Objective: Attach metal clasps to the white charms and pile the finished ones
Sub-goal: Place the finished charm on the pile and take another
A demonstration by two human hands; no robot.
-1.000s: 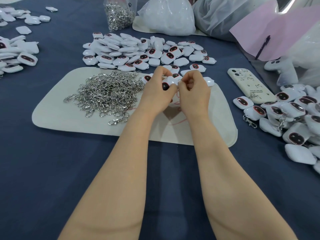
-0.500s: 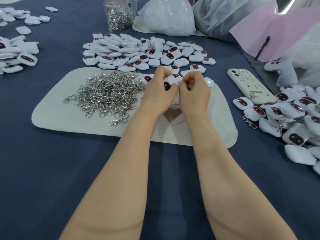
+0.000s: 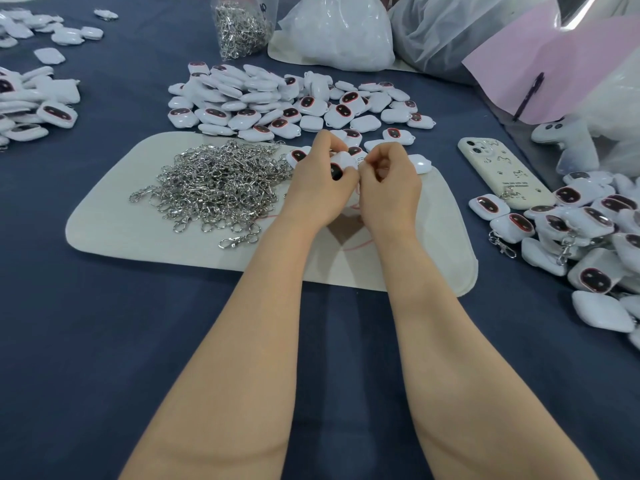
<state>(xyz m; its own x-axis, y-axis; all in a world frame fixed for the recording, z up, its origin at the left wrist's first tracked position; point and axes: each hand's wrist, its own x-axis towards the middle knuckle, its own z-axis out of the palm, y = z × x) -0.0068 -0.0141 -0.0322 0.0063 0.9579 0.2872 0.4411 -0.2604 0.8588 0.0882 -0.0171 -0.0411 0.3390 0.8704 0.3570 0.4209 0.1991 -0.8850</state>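
Observation:
My left hand (image 3: 317,185) grips a white charm (image 3: 343,162) with a dark oval face, above the cream mat (image 3: 114,223). My right hand (image 3: 389,183) is curled tight against the charm's right edge, its fingertips pinching something small that I cannot make out. A heap of metal clasps (image 3: 218,181) lies on the mat left of my hands. Loose white charms (image 3: 277,98) are spread beyond the mat. At the right edge sits a pile of charms with clasps attached (image 3: 588,237).
A phone in a cream case (image 3: 502,174) lies right of the mat. A clear bag of clasps (image 3: 242,26) and white plastic bags (image 3: 336,32) stand at the back. More charms (image 3: 31,98) lie far left. A pink sheet with a pen (image 3: 530,95) is at back right.
Both hands stay together at the same spot on the mat; the fingers have shifted slightly around the charm.

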